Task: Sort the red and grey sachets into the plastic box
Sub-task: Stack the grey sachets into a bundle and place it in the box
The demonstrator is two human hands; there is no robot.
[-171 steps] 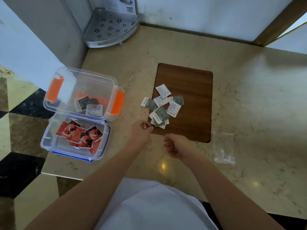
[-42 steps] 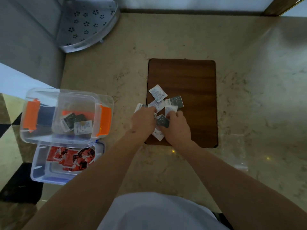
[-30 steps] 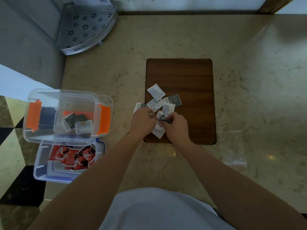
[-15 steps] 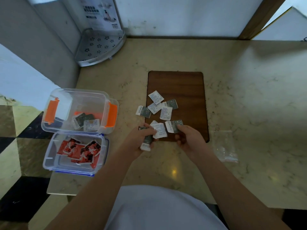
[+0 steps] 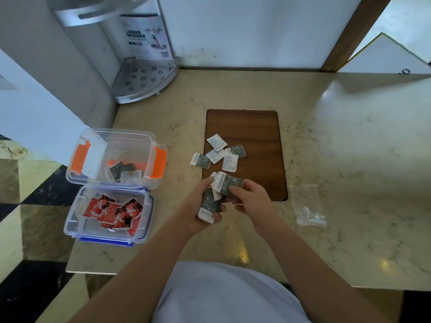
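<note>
Currently, in the head view, the left hand (image 5: pixel 205 203) is curled round a small stack of grey sachets (image 5: pixel 208 202), and the right hand (image 5: pixel 250 198) pinches one further grey sachet (image 5: pixel 229 183) by its edge, laying it against the top of that stack. Both hands are raised just above the near edge of the wooden board (image 5: pixel 258 127). Beyond the hands, five loose sachets (image 5: pixel 218 152) lie on the board and just off its left edge, some grey face up, some white face up. To the left of the left hand stands the plastic box with orange clips (image 5: pixel 161 163), which holds a few grey sachets; directly nearer the person, a second clear tray (image 5: pixel 149 213) holds the red sachets (image 5: pixel 113 212). To the right of the right hand lies an empty clear bag (image 5: pixel 309 209).

Step in hand, as judged: gathering grey sachets into one bundle. The next move calls for carrying the bundle left and releasing it into the orange-clipped box, keeping the stack squared so none slips out, then collecting the remaining five
</note>
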